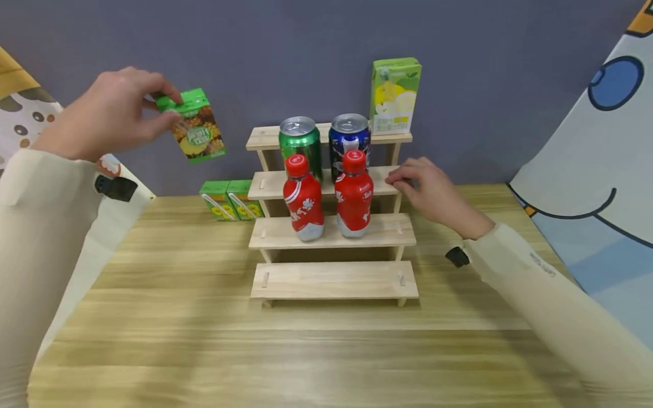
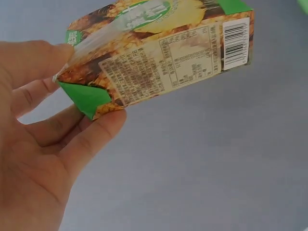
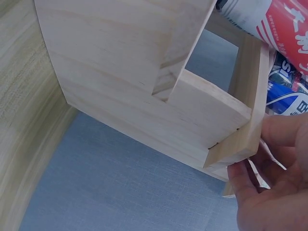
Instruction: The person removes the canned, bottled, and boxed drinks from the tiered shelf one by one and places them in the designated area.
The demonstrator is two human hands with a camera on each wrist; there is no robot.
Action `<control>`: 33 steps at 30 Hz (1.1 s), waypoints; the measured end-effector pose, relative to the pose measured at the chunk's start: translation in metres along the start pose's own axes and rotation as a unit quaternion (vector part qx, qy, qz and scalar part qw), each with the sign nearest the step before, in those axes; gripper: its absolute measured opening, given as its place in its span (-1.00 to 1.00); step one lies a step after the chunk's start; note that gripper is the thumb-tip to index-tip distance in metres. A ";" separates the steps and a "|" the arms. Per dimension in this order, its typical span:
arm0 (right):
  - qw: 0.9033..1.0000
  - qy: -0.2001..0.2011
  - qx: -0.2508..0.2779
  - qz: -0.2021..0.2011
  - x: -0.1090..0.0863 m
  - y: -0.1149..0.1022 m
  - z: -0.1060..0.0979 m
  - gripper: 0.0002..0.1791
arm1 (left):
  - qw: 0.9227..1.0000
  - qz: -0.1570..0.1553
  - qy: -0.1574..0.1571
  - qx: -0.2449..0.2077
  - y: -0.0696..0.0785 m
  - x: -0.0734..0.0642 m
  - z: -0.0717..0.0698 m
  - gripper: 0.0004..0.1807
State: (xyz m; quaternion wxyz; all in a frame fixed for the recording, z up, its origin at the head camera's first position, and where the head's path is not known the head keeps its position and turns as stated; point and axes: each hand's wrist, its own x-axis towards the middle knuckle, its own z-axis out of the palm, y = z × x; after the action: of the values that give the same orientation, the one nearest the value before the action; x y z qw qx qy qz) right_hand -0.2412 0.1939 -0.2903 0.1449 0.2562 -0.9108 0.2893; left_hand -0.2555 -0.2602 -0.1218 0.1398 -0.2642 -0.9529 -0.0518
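High at the left, my left hand (image 1: 117, 110) pinches a juice box (image 1: 199, 127) by its green top end. The box, printed with pineapple, hangs tilted in the air; the left wrist view shows its side with a barcode. My right hand (image 1: 428, 190) pinches the right end of the second-highest step of a stepped wooden shelf (image 1: 334, 281). On the shelf stand a green can (image 1: 301, 144), a blue can (image 1: 350, 141), two red bottles, left bottle (image 1: 304, 204) and right bottle (image 1: 354, 201), and a lemon-printed green carton (image 1: 395, 96) at the top right.
Two small green juice boxes (image 1: 223, 201) with straws stand on the wooden table (image 1: 204, 317), left of the shelf. Behind is a grey-blue wall (image 1: 306, 51). Cartoon-printed panels flank the table, the right panel (image 1: 586, 170) and the left panel (image 1: 30, 122).
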 end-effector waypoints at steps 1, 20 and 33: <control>1.000 0.001 0.000 0.001 -0.001 0.000 -0.001 -0.83 | 1.000 0.008 -0.006 -0.004 -0.002 -0.003 0.005 -0.76; 1.000 0.002 -0.001 0.005 -0.001 0.001 -0.001 -0.83 | 0.990 0.058 -0.105 -0.071 -0.023 -0.053 0.159 -0.76; 1.000 0.005 0.001 0.001 0.001 -0.001 0.001 -0.83 | 0.996 0.071 -0.020 -0.052 -0.026 -0.067 0.201 -0.76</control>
State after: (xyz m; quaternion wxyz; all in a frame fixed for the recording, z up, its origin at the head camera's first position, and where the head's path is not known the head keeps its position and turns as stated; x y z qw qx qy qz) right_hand -0.2417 0.1914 -0.2902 0.1491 0.2540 -0.9099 0.2921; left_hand -0.2618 -0.2811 -0.3345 0.1101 -0.3394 -0.9302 -0.0861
